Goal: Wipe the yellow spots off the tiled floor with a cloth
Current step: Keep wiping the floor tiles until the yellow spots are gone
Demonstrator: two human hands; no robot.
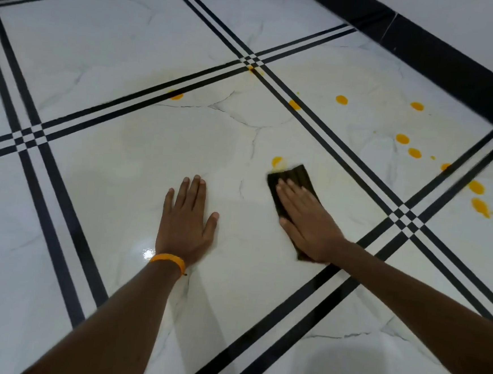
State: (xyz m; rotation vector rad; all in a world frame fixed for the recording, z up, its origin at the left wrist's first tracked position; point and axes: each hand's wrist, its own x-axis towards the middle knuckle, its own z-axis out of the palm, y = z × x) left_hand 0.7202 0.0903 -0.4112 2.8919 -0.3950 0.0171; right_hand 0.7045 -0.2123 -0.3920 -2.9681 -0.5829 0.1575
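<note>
My right hand point(307, 221) lies flat with straight fingers on a dark folded cloth point(296, 176), pressing it onto the white marble tiled floor point(153, 156). Just beyond the cloth's far corner is a yellow spot point(276, 161). Several more yellow spots dot the tiles to the right, such as one point(402, 138) and a smeared one point(480, 206). Others sit on the black lines farther off, such as point(176, 95). My left hand point(188, 220) rests flat on the bare tile, fingers spread, an orange band at its wrist.
Black triple stripes point(326, 134) cross the floor in a grid. A black skirting board point(444, 55) runs along the white wall at the upper right. Faint yellowish smears show on the central tile point(143, 131).
</note>
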